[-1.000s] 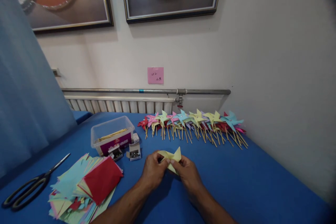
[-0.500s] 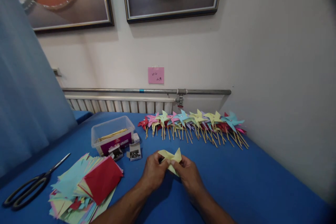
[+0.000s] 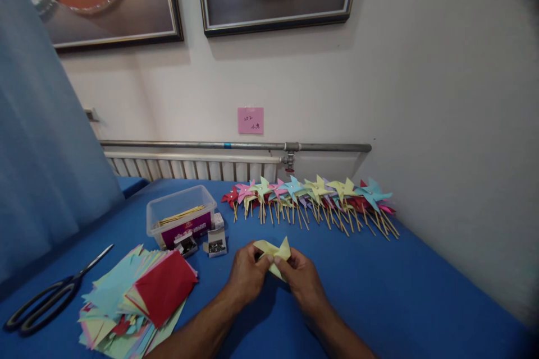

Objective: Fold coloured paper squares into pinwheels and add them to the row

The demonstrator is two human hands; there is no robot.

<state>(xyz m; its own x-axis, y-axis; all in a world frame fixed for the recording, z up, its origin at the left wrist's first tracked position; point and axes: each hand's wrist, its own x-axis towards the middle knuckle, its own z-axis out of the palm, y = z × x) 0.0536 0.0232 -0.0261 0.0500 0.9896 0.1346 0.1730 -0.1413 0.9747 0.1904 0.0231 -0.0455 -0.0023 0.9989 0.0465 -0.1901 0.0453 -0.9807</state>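
My left hand (image 3: 246, 275) and my right hand (image 3: 303, 279) meet over the blue table (image 3: 400, 291), both pinching a folded piece of yellow paper (image 3: 274, 251) shaped like pinwheel blades. The fingers of each hand are closed on the paper's middle. Two pointed flaps stick up above my fingers. The rest of the paper is hidden behind them.
A row of finished paper pinwheels (image 3: 311, 196) on sticks lies along the far edge. A clear plastic box (image 3: 180, 216) with sticks and small boxes of pins (image 3: 216, 242) stand left of my hands. A stack of coloured paper squares (image 3: 138, 297) and black scissors (image 3: 46, 297) lie at the left.
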